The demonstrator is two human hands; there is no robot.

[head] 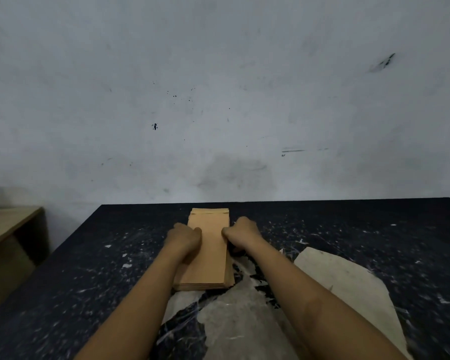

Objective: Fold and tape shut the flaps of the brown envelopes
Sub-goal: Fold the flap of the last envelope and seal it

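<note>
1. Head view: a stack of brown envelopes (205,253) lies on the dark table (89,268), running lengthwise away from the person, directly between the two hands.
2. The left hand (183,236) sits at the stack's left edge, fingers curled onto the top sheet. The right hand (240,232) sits at the right edge, fingers curled likewise. Whether either one pinches an envelope or only presses on it, I cannot tell.
3. The flaps (209,211) are at the far end, beyond both hands, and seem still unfolded.
4. Judgement: the paper is light, thin and flexible, and the sheets probably slide on each other. Lifting one by its long edges, near the hands, should separate it without creasing.
5. Torn pale paper scraps (348,281) lie right of the right forearm.
6. No tape is visible.
</note>
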